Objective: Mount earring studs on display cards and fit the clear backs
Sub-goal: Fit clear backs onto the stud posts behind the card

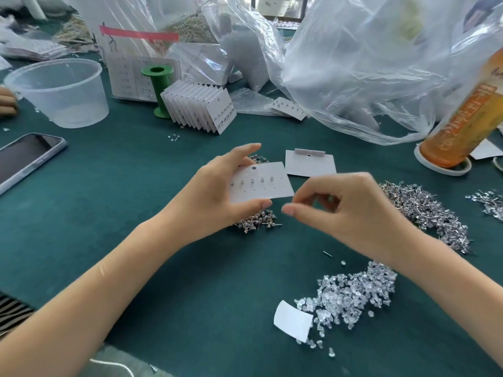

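We hold one display card (261, 183), five studs mounted in a row, in the left hand (217, 191), fingers grasping its edges above the green tabletop (136, 186). Right hand (348, 210) beside it, fingers curled; we cannot tell what they pinch. Clear backs (353, 295) heaped near the right forearm

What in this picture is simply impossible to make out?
- Head view: whether the right hand pinches a stud; its fingertips are motion-blurred.
- The back of the display card in the left hand: it faces away, so any fitted backs are hidden.
- The phone: cut off by the left edge.
- The orange bottle: its label is too blurred to read.
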The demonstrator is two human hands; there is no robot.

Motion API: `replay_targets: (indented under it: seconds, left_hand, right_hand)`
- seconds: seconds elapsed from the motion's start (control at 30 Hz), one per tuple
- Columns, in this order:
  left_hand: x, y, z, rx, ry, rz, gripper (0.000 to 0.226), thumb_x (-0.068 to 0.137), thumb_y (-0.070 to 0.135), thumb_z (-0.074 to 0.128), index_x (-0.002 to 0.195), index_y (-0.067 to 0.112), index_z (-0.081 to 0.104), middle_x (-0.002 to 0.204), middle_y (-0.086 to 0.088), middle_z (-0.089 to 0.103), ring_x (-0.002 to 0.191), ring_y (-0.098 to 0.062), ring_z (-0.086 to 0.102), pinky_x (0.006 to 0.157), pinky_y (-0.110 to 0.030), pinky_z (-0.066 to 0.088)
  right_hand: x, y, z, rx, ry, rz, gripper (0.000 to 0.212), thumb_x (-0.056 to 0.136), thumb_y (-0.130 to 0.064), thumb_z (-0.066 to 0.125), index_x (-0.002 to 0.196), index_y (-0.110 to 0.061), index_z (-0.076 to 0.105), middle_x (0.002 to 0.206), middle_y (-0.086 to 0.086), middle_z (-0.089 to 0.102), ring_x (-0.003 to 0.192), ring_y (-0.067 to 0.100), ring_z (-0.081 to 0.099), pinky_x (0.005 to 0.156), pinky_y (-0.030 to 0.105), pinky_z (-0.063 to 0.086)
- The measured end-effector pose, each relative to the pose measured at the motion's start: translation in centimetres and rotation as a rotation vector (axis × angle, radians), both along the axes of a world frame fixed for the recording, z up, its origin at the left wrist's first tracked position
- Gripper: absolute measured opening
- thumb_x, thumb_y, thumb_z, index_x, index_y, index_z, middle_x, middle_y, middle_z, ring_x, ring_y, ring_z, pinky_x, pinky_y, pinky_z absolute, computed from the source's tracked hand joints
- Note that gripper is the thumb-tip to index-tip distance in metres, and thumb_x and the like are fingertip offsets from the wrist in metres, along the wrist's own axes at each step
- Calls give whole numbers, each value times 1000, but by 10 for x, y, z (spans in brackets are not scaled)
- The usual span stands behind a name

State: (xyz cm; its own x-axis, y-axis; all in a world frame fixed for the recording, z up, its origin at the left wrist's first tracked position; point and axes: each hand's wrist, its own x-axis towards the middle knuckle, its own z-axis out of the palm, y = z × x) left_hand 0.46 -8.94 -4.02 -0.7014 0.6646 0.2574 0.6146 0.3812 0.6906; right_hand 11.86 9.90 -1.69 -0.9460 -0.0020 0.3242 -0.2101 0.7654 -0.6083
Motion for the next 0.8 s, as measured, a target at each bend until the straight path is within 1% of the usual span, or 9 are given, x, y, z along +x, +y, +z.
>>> replay_targets:
  seconds: [0.1,0.23,0.4,0.47,0.57,0.63,0.67,0.73,0.8]
  left_hand:
    - [-2,-1,-1,-7,6,29,81,68,46,76,138,39,35,120,8,56,112,-5,51,100,-26,40]
    - [-3,-1,-2,-9,16,34,81,69,45,76,138,41,34,118,10,55,112,-4,50,98,-24,39]
    - [-3,-1,-2,-23,27,31,81,69,46,75,138,41,33,117,12,55,111,-3,49,97,-22,38]
    - [-3,-1,-2,-30,26,32,82,68,47,74,139,41,33,118,12,54,110,-1,48,96,-20,37]
    - [-3,-2,-1,-34,23,31,82,68,48,74,139,40,33,119,11,54,111,0,48,97,-20,37]
    - [-2,-1,-1,-34,17,27,82,68,48,74,139,40,34,119,10,54,111,-1,49,98,-21,38]
    - [-1,-1,0,-31,10,20,82,68,48,74,138,40,34,119,10,54,112,-1,49,98,-21,38]
    - [1,-1,0,-30,-7,-9,82,68,47,75,138,41,33,120,10,55,113,0,49,97,-19,38]
    - [3,-1,1,-40,-23,-50,82,69,44,77,138,42,33,119,13,55,114,1,49,96,-15,37]
  right_hand:
    - [0,-9,-9,220,-109,-20,11,80,-41,68,79,-29,70,66,-19,58,62,-5,48,59,19,33]
    - [-4,-14,-18,238,-157,-52,10,82,-41,69,84,-31,71,72,-14,59,67,2,46,69,26,42]
    - [-6,-20,-22,237,-123,-107,11,79,-45,70,81,-33,69,71,-14,60,63,1,46,62,20,38]
    - [-8,-21,-22,252,-131,-114,7,81,-42,69,81,-35,68,67,-17,56,61,-6,44,59,13,33]
    - [-8,-20,-22,240,-161,-104,1,82,-35,68,82,-34,69,64,-21,53,61,-7,46,58,14,30]
    - [-6,-17,-20,137,-187,-73,5,82,-28,70,78,-32,70,62,-19,58,58,-3,48,58,17,34]
    - [-5,-14,-17,29,-192,-53,8,81,-24,72,76,-29,71,61,-19,60,55,-2,49,57,16,36]
    - [-5,-9,-9,-256,-188,-36,12,80,-15,75,72,-24,72,59,-17,64,52,-5,49,56,9,38]
    - [-8,-1,0,-520,-185,-87,10,79,-14,76,71,-20,74,58,-11,66,52,-2,51,53,8,38]
